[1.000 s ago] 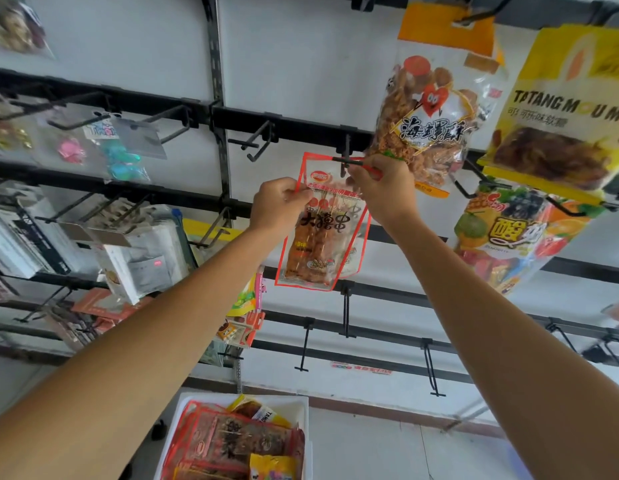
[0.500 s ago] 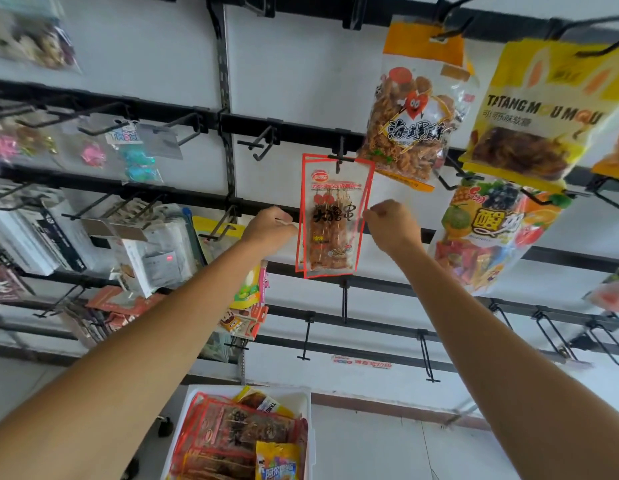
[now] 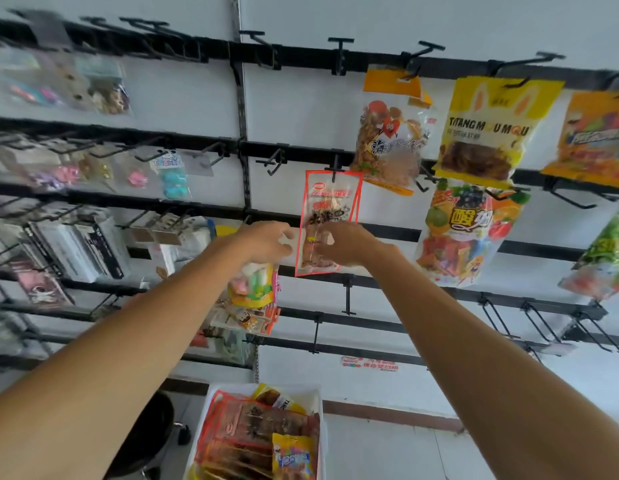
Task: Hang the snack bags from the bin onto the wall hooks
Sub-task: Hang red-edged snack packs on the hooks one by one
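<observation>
Your red-edged snack bag (image 3: 330, 216) hangs from a black wall hook (image 3: 335, 167) on the rail, just below and left of the clear bag of fried snacks (image 3: 391, 140). Your left hand (image 3: 266, 242) sits just beside the bag's left edge with its fingers curled; blur hides whether they touch it. Your right hand (image 3: 346, 244) lies across the bag's lower half, fingers curled inward, and you cannot tell whether they pinch the film. Below, the white bin (image 3: 301, 393) holds more red-edged packets (image 3: 252, 427) and a yellow bag (image 3: 294, 455) at its near right corner
</observation>
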